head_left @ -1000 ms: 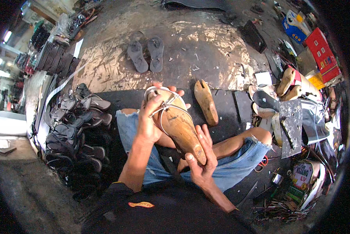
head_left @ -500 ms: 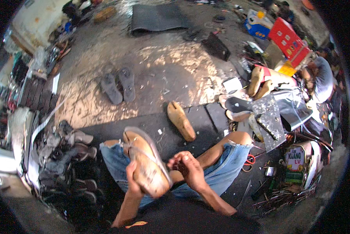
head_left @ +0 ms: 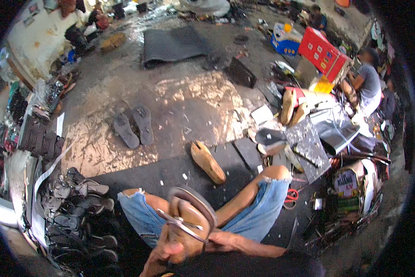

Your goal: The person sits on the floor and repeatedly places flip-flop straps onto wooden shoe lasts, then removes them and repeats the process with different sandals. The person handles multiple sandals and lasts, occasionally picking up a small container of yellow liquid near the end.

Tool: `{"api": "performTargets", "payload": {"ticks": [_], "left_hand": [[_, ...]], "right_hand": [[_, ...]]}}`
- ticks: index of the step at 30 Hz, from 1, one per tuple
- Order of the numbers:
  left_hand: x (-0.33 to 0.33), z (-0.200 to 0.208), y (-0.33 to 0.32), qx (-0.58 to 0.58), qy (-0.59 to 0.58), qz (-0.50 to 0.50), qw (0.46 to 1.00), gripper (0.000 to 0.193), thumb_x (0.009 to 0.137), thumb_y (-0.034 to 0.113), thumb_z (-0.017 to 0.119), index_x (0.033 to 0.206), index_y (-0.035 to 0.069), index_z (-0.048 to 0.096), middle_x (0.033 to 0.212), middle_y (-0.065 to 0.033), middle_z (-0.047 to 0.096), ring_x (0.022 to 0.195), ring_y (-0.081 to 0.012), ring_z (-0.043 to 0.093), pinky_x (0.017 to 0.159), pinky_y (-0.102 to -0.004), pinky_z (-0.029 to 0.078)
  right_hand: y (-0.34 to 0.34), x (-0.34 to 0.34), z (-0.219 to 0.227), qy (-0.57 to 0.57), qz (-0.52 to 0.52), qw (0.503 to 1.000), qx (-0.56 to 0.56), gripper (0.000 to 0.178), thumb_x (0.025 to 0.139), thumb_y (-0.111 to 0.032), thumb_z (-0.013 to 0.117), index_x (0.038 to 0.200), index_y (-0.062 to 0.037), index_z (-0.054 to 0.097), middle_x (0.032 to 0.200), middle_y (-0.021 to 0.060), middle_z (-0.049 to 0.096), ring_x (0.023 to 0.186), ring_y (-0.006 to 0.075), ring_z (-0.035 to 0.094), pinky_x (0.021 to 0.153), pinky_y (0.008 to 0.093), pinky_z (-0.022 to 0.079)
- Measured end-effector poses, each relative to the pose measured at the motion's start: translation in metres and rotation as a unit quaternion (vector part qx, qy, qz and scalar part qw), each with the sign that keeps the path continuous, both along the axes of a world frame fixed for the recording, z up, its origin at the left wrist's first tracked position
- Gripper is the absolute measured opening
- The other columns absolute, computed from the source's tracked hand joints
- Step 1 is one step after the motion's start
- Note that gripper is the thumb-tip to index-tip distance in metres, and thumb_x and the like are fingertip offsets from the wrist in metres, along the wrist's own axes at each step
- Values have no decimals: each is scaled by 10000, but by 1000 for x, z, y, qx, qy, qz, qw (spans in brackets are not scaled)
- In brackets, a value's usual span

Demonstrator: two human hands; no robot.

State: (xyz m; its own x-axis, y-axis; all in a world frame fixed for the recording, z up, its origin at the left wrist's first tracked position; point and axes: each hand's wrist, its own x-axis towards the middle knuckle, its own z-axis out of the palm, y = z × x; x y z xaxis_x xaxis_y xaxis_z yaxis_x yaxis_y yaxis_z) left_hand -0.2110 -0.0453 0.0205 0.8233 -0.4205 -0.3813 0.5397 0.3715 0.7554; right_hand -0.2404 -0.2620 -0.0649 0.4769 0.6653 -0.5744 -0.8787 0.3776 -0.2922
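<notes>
Sandal [head_left: 184, 226] and wooden last [head_left: 192, 244] sit together in my left hand [head_left: 167, 251], seemingly for steadiness; my right hand [head_left: 223, 239] meets the sandal's right side, its grip unclear.

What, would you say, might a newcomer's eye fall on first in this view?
Probably the strapped sandal on its wooden last, at the lower middle, gripped by the left hand with the right hand at its side. Next might come the bright red box at upper right, then the heap of dark sandals at lower left.
</notes>
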Motion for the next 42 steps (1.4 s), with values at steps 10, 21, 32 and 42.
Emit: {"api": "performTargets", "payload": {"ticks": [10, 21, 32, 42], "left_hand": [[76, -12, -41, 152, -93, 150, 972, 638, 998, 361, 613, 1473, -31, 449, 1340, -164, 609, 1200, -242, 626, 1023, -376, 520], [39, -59, -5, 182, -235, 8, 955, 414, 1084, 283, 605, 1397, 13, 598, 1349, -104, 651, 1250, -216, 602, 1085, -391, 468], [60, -132, -24, -311, 81, 22, 947, 961, 897, 508, 761, 1619, 63, 310, 1616, -143, 436, 1440, -321, 505, 1217, -482, 412], [145, -82, -42, -71, 38, 147, 986, 849, 1058, 729, 331, 1500, 24, 501, 1303, -175, 673, 1122, -255, 702, 982, -419, 578]], "right_hand": [[31, 45, 39, -430, -214, 831, -281, 953, 881, -281, 886, 1563, -43, 265, 1321, 166, 568, 1178, 249, 588, 1043, 415, 494], [-22, 49, 68, -69, -204, 962, 169, 1213, 837, -123, 835, 1658, -72, -56, 1533, 207, 366, 1430, 312, 411, 1184, 436, 375], [-4, 75, 72, -441, -131, 875, -153, 1327, 715, -77, 865, 1653, -34, -73, 1680, 202, 173, 1580, 312, 171, 1286, 466, 184], [-8, 68, 78, -339, -185, 908, -161, 1304, 731, 31, 755, 1693, -114, -115, 1720, 215, 171, 1587, 353, 214, 1280, 463, 216]]}}
